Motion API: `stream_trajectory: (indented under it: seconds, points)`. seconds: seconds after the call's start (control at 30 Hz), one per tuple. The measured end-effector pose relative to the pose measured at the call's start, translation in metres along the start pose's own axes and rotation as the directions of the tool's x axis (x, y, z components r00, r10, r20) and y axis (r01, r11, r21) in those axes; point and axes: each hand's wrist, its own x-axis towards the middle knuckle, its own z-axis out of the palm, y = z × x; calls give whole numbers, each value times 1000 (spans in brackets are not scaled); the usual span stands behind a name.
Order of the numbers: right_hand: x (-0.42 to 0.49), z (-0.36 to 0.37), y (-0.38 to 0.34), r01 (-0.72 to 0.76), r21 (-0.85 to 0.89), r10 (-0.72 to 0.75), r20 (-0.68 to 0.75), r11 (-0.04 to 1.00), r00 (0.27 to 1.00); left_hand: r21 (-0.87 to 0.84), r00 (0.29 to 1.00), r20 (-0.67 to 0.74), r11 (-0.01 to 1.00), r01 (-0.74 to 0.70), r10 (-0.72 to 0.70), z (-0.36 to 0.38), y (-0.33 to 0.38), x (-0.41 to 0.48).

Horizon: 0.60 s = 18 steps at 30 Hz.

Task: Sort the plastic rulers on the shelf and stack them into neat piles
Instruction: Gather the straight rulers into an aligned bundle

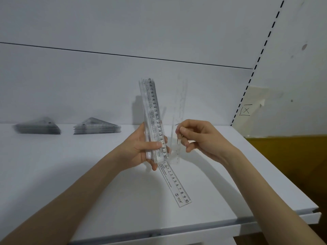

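Note:
My left hand (pixel 146 149) grips a bundle of clear straight rulers (pixel 153 110), held nearly upright above the white shelf (pixel 106 183). Just to its right, my right hand (pixel 198 137) pinches one more clear ruler (pixel 180 110), upright, blurred and faint. A single straight ruler (pixel 176 185) lies flat on the shelf below both hands, pointing toward the front right. Two stacks of clear triangular rulers stand at the back left: one pile (pixel 38 127) farther left, another (pixel 97 127) nearer the middle.
The shelf's white back panel (pixel 123 89) rises behind the piles. A slotted upright (pixel 256 64) runs along the right end of the shelf. A yellow-brown surface (pixel 292 165) lies beyond the shelf's right edge. The front lip (pixel 159 234) is close below my arms.

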Motion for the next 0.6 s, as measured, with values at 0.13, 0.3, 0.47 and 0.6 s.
stream_trajectory:
  seconds: [0.13,0.3,0.47,0.6]
  points:
    - [9,6,-5,12,-236,-19,-29,972,999,18,995,96,1000,20,-22,1,0,-1]
    - [18,17,-7,27,-162,-38,-67,987,997,-24,992,128,1000,14,-11,0,-1,0]
    - [22,28,-11,41,-197,-65,-119,980,991,-21,995,98,1000,-6,8,-1,0,0]
    - [23,31,-12,46,-284,-84,-121,958,989,-13,994,109,1000,-8,9,-3,0,1]
